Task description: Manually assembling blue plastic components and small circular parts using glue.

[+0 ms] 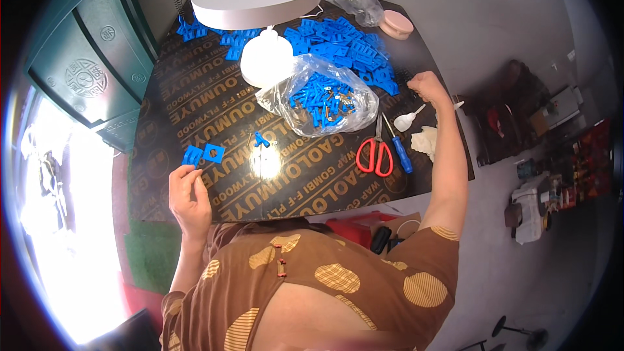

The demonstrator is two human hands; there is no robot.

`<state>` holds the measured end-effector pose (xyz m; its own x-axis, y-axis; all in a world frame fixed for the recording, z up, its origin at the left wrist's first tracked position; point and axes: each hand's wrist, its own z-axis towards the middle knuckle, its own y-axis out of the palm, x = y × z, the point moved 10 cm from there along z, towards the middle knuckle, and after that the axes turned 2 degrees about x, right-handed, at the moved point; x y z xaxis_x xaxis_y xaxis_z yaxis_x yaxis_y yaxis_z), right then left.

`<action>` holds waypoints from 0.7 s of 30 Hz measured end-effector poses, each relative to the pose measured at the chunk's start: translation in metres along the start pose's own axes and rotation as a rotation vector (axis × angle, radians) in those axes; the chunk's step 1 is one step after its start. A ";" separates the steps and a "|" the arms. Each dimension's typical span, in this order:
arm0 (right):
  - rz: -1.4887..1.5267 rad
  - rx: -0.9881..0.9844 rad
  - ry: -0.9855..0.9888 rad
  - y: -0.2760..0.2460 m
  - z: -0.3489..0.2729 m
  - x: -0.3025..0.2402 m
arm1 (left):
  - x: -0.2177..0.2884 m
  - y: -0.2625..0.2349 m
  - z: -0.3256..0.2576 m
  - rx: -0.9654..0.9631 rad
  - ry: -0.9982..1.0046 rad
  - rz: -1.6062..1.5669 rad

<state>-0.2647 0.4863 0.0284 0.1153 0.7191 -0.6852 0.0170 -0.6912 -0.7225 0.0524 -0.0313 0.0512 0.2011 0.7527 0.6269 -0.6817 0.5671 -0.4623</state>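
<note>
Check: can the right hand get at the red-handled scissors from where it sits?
Probably yes. The right hand is closed in a fist at the table's far right edge, and the red-handled scissors lie flat just inward of that forearm, beside a blue-handled screwdriver. Nothing covers them; the plastic bag lies beside them.

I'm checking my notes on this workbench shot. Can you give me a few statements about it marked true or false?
1. The left hand holds a blue plastic piece. True.
2. The scissors have blue handles. False: the handles are red; the screwdriver beside them has the blue handle.
3. The clear bag holds small blue parts. True.
4. The right hand rests on the scissors. False: it is a closed fist at the table's right edge, by the pile of blue parts, apart from the scissors.
5. A white lamp stands at the far side of the table. True.
</note>
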 end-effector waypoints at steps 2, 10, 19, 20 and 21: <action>-0.021 -0.029 0.027 0.001 0.002 0.002 | -0.004 0.001 -0.002 0.002 -0.003 -0.001; -0.333 0.373 -0.237 -0.033 0.016 -0.014 | -0.002 0.000 0.000 0.004 0.009 -0.008; -0.643 0.311 -0.203 -0.014 0.025 -0.021 | -0.003 -0.001 0.000 0.019 0.001 0.000; -0.656 0.330 -0.209 -0.014 0.026 -0.022 | -0.004 -0.001 -0.001 0.015 -0.006 -0.002; -0.668 0.349 -0.213 -0.015 0.026 -0.023 | -0.005 -0.001 -0.001 0.009 -0.012 -0.004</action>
<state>-0.2937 0.4820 0.0523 -0.0034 0.9974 -0.0721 -0.3017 -0.0698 -0.9508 0.0523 -0.0352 0.0478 0.1949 0.7464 0.6363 -0.6876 0.5666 -0.4540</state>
